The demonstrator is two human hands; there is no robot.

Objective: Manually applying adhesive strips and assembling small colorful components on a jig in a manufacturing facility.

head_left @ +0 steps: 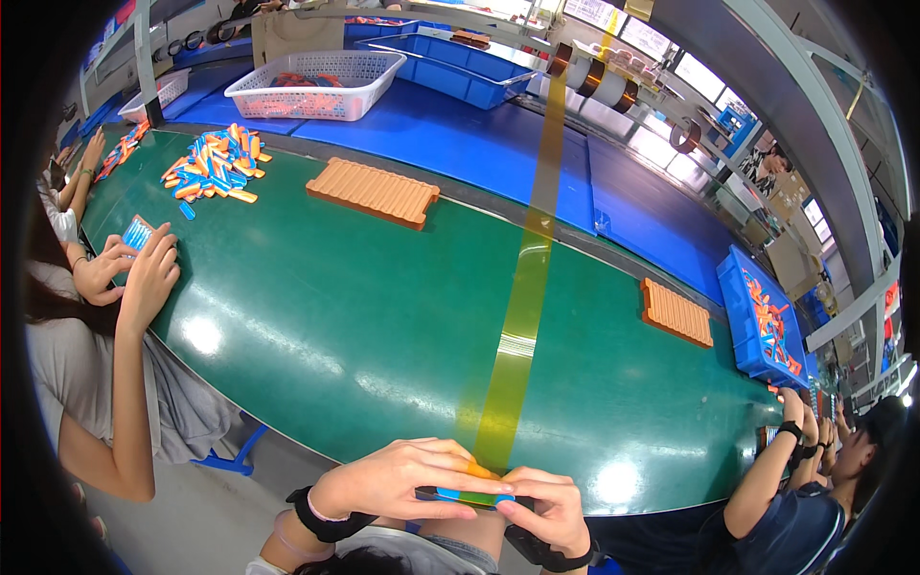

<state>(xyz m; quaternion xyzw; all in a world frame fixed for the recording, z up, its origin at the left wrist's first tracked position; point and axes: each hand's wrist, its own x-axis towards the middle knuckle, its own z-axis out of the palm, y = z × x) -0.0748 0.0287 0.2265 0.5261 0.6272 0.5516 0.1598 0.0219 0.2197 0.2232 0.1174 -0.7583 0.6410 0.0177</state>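
Observation:
Close to my body, at the table's near edge, my left hand (412, 479) and my right hand (548, 506) meet with their fingers closed. Between them shows a small blue piece (504, 499), mostly covered by the fingers, so its full shape is hidden. A long strip of see-through amber tape (517, 369) runs down from the rolls at the back to my fingers. Its lower end passes in under my left fingertips, where it looks orange. The thumbs of both hands press from the near side.
Two ribbed orange-brown trays (374, 192) (677, 312) lie on the green table (316, 316). A pile of orange and blue pieces (216, 165) sits far left. White basket (359, 100), blue bin (733, 287) and tape rolls (594, 80) stand beyond. Co-workers' hands (144, 268) are at left, others at right.

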